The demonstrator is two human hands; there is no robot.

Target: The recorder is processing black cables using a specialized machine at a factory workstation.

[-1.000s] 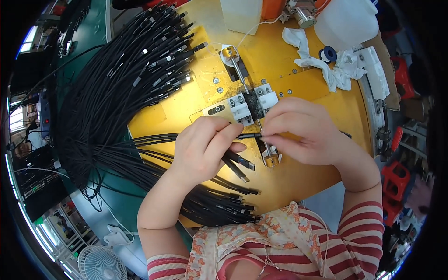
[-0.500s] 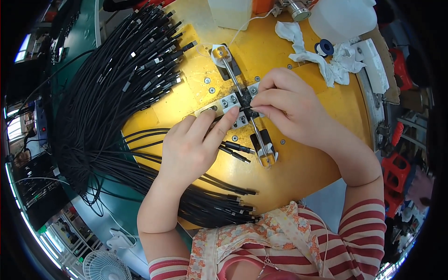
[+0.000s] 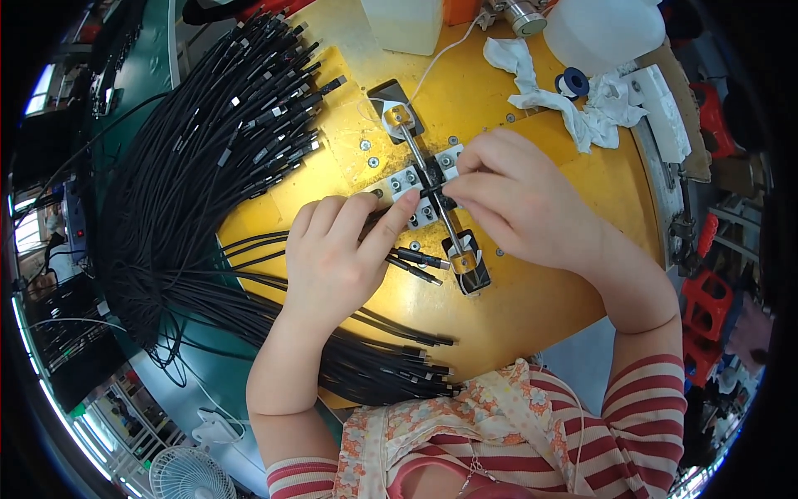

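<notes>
My left hand [image 3: 332, 249] rests at the left of a metal fixture [image 3: 405, 181], its index fingertip and thumb closed over a black cable at the fixture's middle. From the right, my right hand [image 3: 515, 195] pinches the end of that cable over the fixture; the fingers hide most of it. Two steel rods run into the fixture from opposite sides, ending in an upper gold knob [image 3: 397, 116] and a lower gold knob [image 3: 463, 264]. Out from under my left hand stick a few black cable connectors [image 3: 422, 259], lying on the yellow work surface [image 3: 549, 287].
A large bundle of black cables [image 3: 191, 141] spreads over the left side, and more cables [image 3: 374, 366] lie near my body. Along the back stand a translucent container [image 3: 403, 23] and a white jug [image 3: 603, 33]. Crumpled white tissue [image 3: 586, 125] lies beside a dark blue spool [image 3: 572, 83].
Both rods have slid inward: the upper gold knob and the lower one now sit closer to the fixture's middle. My hands keep their grip at the fixture, shifting only slightly.
</notes>
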